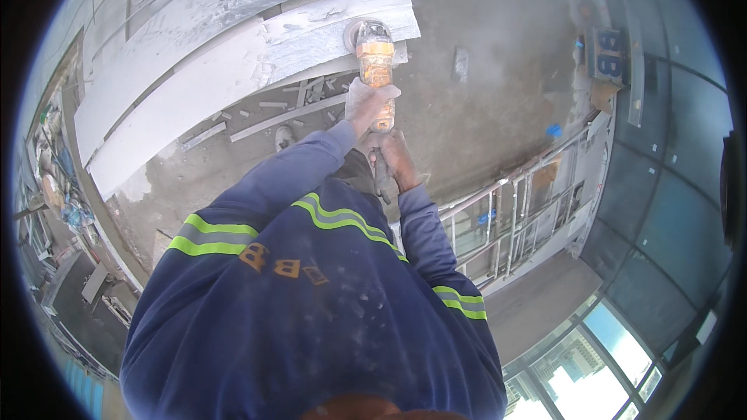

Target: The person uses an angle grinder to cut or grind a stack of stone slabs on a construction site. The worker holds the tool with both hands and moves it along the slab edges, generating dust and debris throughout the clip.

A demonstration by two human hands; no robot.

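A dusty orange angle grinder (377, 70) points away from me, its disc (353, 34) at the face of a white, dust-covered board (311, 27). My left hand (369, 103), pale with dust, is wrapped round the middle of the tool's body. Closed at the tail end of the grinder is my right hand (395, 154). A grey, elongated thing (383, 177) hangs beside the right hand; I cannot make out its kind. Dust hazes the air around the disc.
Long white boards (175, 97) lie side by side to the left, with offcuts (288, 118) on the floor below. A white metal ladder-like frame (510, 222) lies at right, before dark glass panels (661, 187). Debris (66, 187) is heaped at far left. A box (607, 54) stands far right.
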